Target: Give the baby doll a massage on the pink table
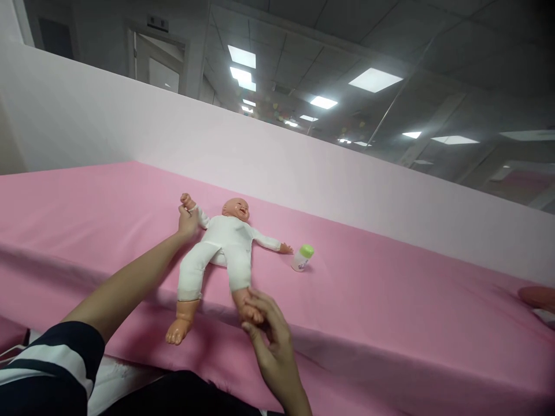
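A baby doll (228, 237) with a white cloth body lies on its back on the pink-covered bed (368, 289), its feet over the near edge. My left hand (188, 224) is closed around the doll's forearm at the left, close to its small fist. At the doll's other side, my right hand (273, 332) has its thumb and fingers curled about the foot on the right. Beside the doll's outstretched hand stands a small white bottle (300, 261) with a green cap, touched by neither of my hands.
A white wall (260, 156) with glass above it runs along the bed's far side. At the far right edge a brownish rounded object (537, 297) lies partly in view. The bed's front edge drops off near my lap.
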Demonstrator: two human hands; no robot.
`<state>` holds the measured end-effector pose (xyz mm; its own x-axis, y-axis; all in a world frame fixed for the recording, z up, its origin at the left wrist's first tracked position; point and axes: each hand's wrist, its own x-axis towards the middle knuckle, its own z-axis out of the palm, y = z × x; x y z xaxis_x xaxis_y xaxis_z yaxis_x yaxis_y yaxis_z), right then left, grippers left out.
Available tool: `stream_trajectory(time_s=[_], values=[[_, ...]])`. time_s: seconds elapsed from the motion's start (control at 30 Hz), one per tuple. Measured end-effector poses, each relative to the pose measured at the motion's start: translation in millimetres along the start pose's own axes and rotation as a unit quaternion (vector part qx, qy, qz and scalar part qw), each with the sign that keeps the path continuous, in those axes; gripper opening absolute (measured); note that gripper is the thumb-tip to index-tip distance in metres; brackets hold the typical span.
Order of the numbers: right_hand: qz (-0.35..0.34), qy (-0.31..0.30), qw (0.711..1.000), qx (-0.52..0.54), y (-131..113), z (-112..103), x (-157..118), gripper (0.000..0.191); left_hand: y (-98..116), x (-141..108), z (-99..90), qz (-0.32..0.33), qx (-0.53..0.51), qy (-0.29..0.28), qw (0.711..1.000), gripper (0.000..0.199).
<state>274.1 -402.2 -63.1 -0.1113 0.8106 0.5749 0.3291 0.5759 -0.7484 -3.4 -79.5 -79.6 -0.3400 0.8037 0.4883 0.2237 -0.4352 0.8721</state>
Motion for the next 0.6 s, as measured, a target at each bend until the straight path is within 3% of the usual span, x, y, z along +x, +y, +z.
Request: stream_trajectory(time_s=[0.07, 0.13, 0.2, 0.3, 0.37, 0.47, 0.6], values=[[-0.02, 0.028, 0.999, 0.015, -2.6, 3.1, 25.6, 0.032, 15.3, -12.0, 4.7, 0.047, 0.02, -0.006, 0.999, 0.057], [-0.013, 0.018, 0.999, 0.041, -2.2, 10.9, 57.0, 0.033, 30.5, -22.1, 6.7, 0.157, 0.059, -0.094, 0.981, 0.053], [-0.022, 0.014, 0.998, 0.058, 3.2, 23.6, 86.5, 0.032, 41.8, -28.4, 5.2, 0.25, 0.111, -0.196, 0.942, 0.045], [-0.007, 0.036, 0.997, 0.073, 14.2, 43.5, 113.2, 0.033, 48.0, -31.8, 1.0, 0.286, 0.168, -0.255, 0.908, 0.04], [0.001, 0.046, 0.995, 0.088, 16.2, 49.3, 115.2, 0.035, 46.5, -32.1, 0.5, 0.276, 0.179, -0.246, 0.912, 0.04], [-0.005, 0.05, 0.993, 0.103, 7.3, 39.6, 96.9, 0.035, 38.2, -29.6, 4.1, 0.232, 0.153, -0.2, 0.939, 0.041], [-0.001, -0.012, 0.997, 0.078, -10.4, 7.8, 52.1, 0.027, 15.3, -14.3, 6.5, 0.087, 0.07, -0.054, 0.992, 0.052]])
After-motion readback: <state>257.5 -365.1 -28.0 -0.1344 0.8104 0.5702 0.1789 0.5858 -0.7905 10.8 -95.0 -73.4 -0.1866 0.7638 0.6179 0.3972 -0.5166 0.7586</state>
